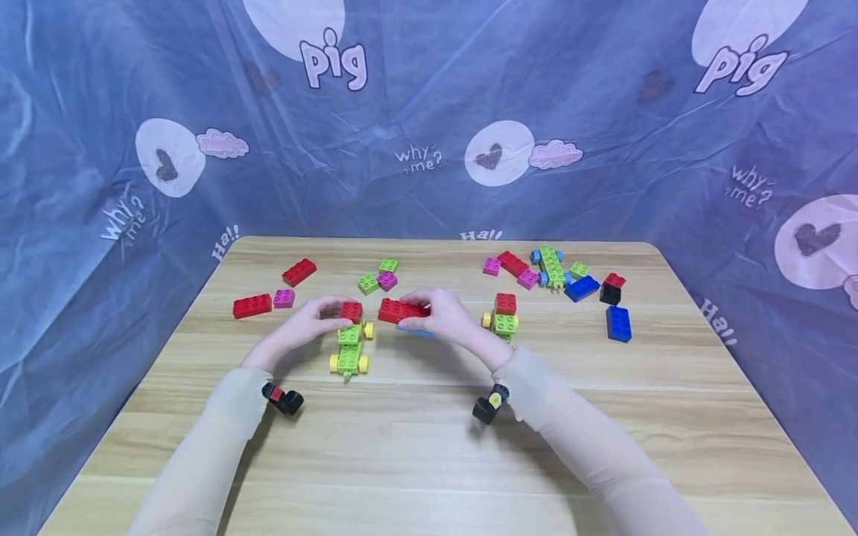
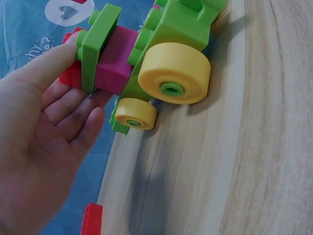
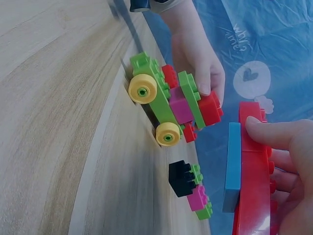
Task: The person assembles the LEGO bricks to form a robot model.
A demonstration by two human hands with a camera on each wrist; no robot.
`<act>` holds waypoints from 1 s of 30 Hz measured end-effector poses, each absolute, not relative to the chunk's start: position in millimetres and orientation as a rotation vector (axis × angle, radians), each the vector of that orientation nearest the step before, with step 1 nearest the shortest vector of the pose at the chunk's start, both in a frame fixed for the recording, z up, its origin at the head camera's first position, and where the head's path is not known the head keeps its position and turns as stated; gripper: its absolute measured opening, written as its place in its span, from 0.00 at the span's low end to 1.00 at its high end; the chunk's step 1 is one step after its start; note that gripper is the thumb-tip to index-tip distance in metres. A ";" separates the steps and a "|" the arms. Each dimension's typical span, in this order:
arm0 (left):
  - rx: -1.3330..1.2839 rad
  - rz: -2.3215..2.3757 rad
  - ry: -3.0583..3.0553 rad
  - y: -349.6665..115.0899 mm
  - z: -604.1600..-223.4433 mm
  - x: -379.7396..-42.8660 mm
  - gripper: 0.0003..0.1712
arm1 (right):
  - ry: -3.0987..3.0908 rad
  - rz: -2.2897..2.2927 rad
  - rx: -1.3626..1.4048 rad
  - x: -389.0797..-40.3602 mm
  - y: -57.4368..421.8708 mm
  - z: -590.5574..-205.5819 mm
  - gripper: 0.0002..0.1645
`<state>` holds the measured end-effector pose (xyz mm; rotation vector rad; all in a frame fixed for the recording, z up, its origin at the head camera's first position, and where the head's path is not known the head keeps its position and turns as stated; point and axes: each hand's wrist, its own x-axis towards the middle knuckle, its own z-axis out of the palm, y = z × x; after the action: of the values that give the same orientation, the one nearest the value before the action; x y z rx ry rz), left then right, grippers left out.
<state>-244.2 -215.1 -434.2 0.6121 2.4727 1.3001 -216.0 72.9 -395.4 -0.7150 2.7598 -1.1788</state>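
Observation:
My left hand (image 1: 322,316) pinches a red brick (image 3: 210,108) at the top of a toy car (image 1: 348,359). The car has a green studded base and yellow wheels. In the left wrist view, a magenta brick (image 2: 115,61) sits between that base and a thin green plate (image 2: 98,51), with the red brick against the plate's far side. Right of the car, my right hand (image 1: 442,316) holds long red bricks (image 3: 252,181) with a flat blue piece (image 3: 232,166) against them. This held stack is apart from the car.
Another yellow-wheeled car (image 1: 506,323) with a red brick on top stands to the right. Behind it is a green base with blue wheels (image 1: 551,266). Blue bricks (image 1: 619,324) lie far right, red bricks (image 1: 252,306) far left, and small green and magenta bricks (image 1: 387,280) at the back.

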 end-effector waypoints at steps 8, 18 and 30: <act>0.604 1.343 2.501 -213.4 -437.1 -244.8 0.31 | 2.761 -1.197 -0.689 -216.6 70.9 -394.0 0.27; 0.627 1.350 2.505 -194.7 -432.0 -237.9 0.31 | 2.804 -1.146 -0.771 -217.1 68.9 -387.4 0.27; 0.705 1.446 2.444 -160.3 -435.0 -229.8 0.27 | 2.815 -1.113 -0.851 -216.4 79.3 -377.0 0.25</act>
<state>-229.8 -160.3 -435.0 0.7054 2.4442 1.4461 -216.4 79.3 -377.0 -0.8505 2.8154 -1.1125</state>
